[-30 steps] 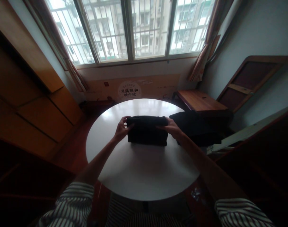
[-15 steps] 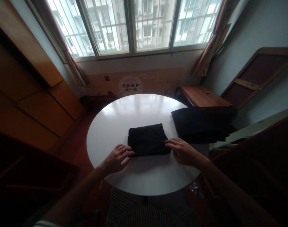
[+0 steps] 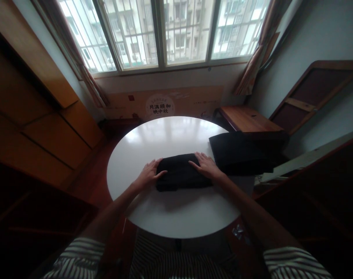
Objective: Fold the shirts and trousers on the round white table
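Observation:
A folded black cloth item (image 3: 179,174) lies as a flat rectangle on the white round table (image 3: 176,221); its exact kind does not show. My left hand (image 3: 149,173) rests at its left edge, fingers stretched out and thumb over the cloth. On the upper right part of it lies my right hand (image 3: 206,166), open, with the fingers toward the far edge and the thumb pointing inward. Neither hand grips the cloth. To the right, a second pile of black cloth (image 3: 237,153) hangs partly over the table's edge.
A wooden bench or low table (image 3: 252,118) stands beyond the table at the right. Orange cabinets (image 3: 48,128) line the left side. A printed cardboard panel (image 3: 191,100) leans under the barred window. Dark wooden furniture (image 3: 318,197) is at the lower right.
Both hands have moved from the near corners of the folded cloth to farther up its sides. The fingers now lie flat on or against the cloth.

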`<act>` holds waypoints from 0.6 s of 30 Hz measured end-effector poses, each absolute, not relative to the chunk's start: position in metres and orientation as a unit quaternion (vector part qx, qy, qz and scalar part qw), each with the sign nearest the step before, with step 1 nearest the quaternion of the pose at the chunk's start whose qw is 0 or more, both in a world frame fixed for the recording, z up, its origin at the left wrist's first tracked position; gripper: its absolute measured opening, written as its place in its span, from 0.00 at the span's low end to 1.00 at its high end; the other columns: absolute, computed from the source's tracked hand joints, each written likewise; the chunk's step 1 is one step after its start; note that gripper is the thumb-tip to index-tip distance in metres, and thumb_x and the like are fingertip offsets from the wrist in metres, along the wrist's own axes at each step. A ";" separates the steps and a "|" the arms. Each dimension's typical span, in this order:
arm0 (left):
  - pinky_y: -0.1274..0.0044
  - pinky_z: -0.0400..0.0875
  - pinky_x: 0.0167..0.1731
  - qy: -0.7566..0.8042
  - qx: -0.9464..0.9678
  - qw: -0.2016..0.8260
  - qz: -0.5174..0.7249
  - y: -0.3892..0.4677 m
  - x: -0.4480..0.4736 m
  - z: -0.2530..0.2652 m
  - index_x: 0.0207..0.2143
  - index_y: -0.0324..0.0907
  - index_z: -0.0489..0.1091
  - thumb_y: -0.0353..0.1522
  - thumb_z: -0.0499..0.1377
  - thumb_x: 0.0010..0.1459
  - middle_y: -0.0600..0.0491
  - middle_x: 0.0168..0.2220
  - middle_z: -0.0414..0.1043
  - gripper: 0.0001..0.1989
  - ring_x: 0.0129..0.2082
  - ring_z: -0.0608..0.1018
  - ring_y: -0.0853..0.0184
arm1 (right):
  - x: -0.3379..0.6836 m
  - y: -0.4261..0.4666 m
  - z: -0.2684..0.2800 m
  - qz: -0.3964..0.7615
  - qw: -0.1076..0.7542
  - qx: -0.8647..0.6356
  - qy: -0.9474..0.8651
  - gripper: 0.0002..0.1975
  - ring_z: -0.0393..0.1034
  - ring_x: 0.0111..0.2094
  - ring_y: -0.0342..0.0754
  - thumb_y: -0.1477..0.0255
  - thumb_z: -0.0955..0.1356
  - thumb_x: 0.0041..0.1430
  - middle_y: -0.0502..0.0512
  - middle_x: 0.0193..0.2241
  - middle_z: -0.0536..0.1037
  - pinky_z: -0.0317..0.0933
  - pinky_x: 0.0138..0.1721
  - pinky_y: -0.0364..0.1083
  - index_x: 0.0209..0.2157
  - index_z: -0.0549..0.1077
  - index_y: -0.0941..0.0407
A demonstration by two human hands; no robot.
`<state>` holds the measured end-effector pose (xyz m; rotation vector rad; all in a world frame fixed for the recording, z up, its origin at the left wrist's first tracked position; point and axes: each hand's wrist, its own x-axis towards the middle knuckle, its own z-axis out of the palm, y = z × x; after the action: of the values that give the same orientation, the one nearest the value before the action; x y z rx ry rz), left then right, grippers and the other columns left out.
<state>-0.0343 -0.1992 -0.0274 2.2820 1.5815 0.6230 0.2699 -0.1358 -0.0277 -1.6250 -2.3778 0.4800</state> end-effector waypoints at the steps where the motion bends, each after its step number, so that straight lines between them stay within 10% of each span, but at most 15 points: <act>1: 0.58 0.58 0.62 0.558 0.788 0.151 0.211 -0.202 -0.039 -0.028 0.66 0.41 0.56 0.51 0.55 0.62 0.39 0.64 0.61 0.37 0.65 0.63 0.50 | 0.274 -0.135 -0.031 0.166 0.120 -0.563 -0.801 0.35 0.46 0.68 0.63 0.51 0.58 0.67 0.67 0.68 0.55 0.44 0.65 0.64 0.67 0.56 0.58; 9: 0.65 0.62 0.61 0.548 0.806 0.052 0.218 -0.184 0.000 0.020 0.57 0.35 0.68 0.44 0.47 0.70 0.40 0.59 0.68 0.25 0.60 0.69 0.57 | 0.252 -0.120 0.001 0.091 0.215 -0.570 -0.787 0.22 0.73 0.49 0.57 0.62 0.64 0.66 0.68 0.47 0.78 0.62 0.54 0.50 0.52 0.73 0.65; 18: 0.63 0.64 0.59 0.451 0.841 0.141 0.265 -0.177 0.010 -0.004 0.54 0.40 0.71 0.36 0.48 0.69 0.44 0.55 0.73 0.18 0.56 0.73 0.59 | 0.230 -0.114 -0.014 0.074 0.136 -0.486 -0.860 0.25 0.58 0.64 0.56 0.58 0.57 0.71 0.63 0.61 0.68 0.50 0.63 0.56 0.60 0.69 0.56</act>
<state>0.0105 -0.1773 -0.0041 2.4285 1.3013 0.7642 0.2298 -0.1143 -0.0144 -1.4069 -2.4908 0.2129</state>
